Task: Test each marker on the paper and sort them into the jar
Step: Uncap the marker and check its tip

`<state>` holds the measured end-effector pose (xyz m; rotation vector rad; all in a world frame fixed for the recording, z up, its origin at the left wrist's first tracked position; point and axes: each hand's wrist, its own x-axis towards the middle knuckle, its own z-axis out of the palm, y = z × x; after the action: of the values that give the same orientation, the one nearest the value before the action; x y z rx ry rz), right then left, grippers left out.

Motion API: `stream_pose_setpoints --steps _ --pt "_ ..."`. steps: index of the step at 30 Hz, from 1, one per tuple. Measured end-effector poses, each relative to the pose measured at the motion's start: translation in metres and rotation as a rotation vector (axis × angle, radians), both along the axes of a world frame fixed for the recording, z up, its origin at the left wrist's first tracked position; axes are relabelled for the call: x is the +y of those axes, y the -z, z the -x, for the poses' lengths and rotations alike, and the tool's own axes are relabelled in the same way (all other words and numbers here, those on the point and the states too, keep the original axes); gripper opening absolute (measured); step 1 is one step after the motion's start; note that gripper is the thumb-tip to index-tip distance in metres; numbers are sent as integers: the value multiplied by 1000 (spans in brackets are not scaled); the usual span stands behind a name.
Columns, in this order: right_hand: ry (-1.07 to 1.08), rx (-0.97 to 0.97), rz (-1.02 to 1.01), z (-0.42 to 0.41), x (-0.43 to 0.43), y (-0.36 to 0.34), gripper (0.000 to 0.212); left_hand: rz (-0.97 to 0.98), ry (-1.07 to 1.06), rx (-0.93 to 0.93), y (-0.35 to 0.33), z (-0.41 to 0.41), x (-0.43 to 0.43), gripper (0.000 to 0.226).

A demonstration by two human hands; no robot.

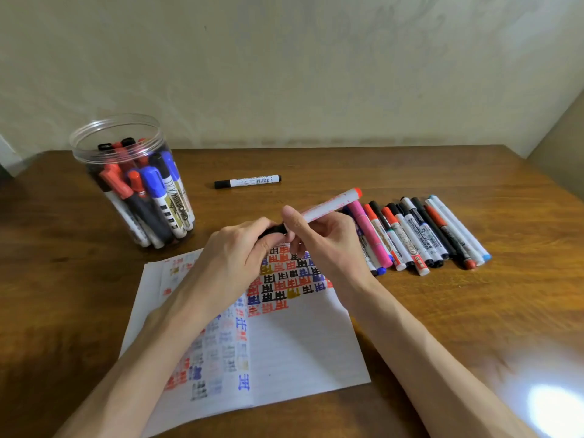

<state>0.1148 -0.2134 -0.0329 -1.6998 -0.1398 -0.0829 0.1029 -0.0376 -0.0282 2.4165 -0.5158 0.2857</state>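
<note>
Head view: a marker [328, 206] with a white, red-smudged barrel and a red tail end is held above the top of the paper [300, 352], slanting up to the right. The right hand [325, 245] pinches the barrel between thumb and curled fingers. The left hand [234, 257] has its fingers curled round the marker's dark near end [275, 229], which looks like a black cap. Whether that end is seated or pulled free cannot be told.

One sheet of white paper lies under the hands, covered in rows of small test marks in black, red, blue and a yellowish tone. Fainter marks run down its left part.

One clear plastic jar [82, 159] stands open at the far left of the desk [474, 311]. It is packed with red-, blue- and black-capped markers, too crowded to count. "WHITEBOARD" reads on one barrel inside.

A row of markers [417, 235] lies side by side just right of the hands, about a dozen, overlapping too much for an exact count. Among them is one pink marker [368, 232], and one barrel reads "WHITEBOARD MARKER". One lone marker [247, 181], white with black ends, lies apart near the desk's far edge. Its small print is too fine to read surely.

The desk is dark brown wood with a bright glare patch [550, 403] at lower right. Behind it rises a pale, mottled wall [284, 74].
</note>
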Motion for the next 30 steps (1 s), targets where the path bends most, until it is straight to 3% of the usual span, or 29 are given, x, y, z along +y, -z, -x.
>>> stream_pose_setpoints --steps 6,19,23,26,30 --pt "-85 -34 -23 2 2 -4 35 80 10 148 -8 8 6 44" --pt "-150 -66 18 8 1 -10 31 291 99 439 -17 9 14 20" --pt "-191 -116 22 8 2 -10 30 302 143 509 -21 9 17 28" --pt "-118 -154 -92 1 -16 -14 24 488 132 658 -24 10 36 46" --pt "35 -133 -67 -6 -40 -16 36 511 98 631 -27 8 52 35"
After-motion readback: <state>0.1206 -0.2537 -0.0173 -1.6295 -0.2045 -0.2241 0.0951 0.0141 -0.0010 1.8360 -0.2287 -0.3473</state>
